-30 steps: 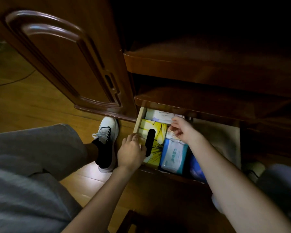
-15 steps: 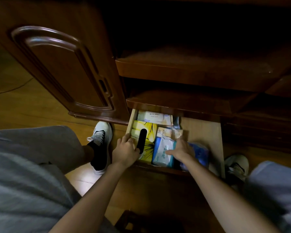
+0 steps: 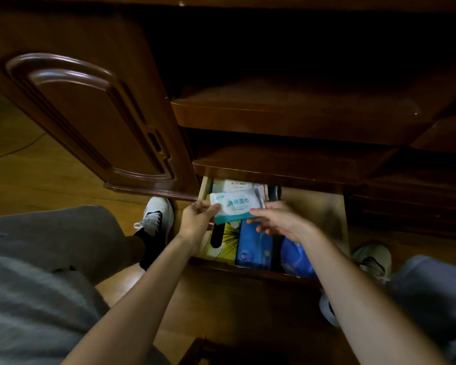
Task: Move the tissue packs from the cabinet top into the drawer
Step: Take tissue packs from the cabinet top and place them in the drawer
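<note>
Left hand pinches the left end of a white tissue pack above the open drawer near its left edge, while right hand grips the pack's lower right edge, fingers curled beneath it.

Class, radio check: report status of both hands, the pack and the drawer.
Left hand and right hand grip white pack, held above open drawer. Yellow box, blue packs below. Right side bare.

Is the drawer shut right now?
No, the drawer stands pulled open, with both hands holding a white and teal pack above the tissue packs already lying inside it.
</note>
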Demonstrator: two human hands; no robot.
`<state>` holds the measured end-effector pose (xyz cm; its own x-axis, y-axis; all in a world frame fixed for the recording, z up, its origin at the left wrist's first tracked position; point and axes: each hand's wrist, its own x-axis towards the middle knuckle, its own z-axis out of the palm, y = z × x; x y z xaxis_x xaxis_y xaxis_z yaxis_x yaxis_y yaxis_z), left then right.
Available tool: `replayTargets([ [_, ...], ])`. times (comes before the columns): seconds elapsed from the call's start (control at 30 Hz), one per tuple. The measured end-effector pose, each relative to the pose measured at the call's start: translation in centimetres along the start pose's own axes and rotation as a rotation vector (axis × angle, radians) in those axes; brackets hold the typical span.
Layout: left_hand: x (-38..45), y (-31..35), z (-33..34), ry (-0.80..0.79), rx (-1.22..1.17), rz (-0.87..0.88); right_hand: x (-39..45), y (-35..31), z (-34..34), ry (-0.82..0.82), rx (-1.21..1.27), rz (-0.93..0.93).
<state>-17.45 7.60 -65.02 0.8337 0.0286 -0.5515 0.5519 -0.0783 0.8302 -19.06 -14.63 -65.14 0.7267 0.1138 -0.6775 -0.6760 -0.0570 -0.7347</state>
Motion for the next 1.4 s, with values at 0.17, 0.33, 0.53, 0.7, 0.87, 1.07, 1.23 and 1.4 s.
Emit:
replayTargets([
  [0.17,2.6,0.6,-1.2,0.071,-0.007,0.053,2.8,1.3,2.3,0.039,0.121,0.045],
  [0.33,3.7,-2.3,-3.3,0.122,0.642,0.273,7.3,1.1,2.4,0.284,0.267,0.091],
  [0.53,2.5,-5.6,-4.7,-0.041,1.044,0.318,12.3,1.1,2.1,0.359,0.273,0.152],
  [0.7,2.5,-5.1,-4.7,-0.013,1.099,0.322,15.0,0.3,2.7,0.418,0.123,0.103],
  [0.87,2.4,-5.7,-4.5,-0.022,1.120,0.350,16.1,0.5,3.0,0.543,-0.198,0.059],
  [1.07,2.6,-6.0,-4.4,0.010,1.160,0.410,14.7,0.0,3.0,0.514,-0.152,0.025],
  [1.23,2.8,-6.3,-3.7,0.044,1.174,0.375,12.0,0.5,0.1,0.551,0.047,0.079],
  [1.4,2.9,-6.5,-3.8,0.038,1.171,0.367,9.7,2.6,-3.9,0.762,-0.009,0.019],
])
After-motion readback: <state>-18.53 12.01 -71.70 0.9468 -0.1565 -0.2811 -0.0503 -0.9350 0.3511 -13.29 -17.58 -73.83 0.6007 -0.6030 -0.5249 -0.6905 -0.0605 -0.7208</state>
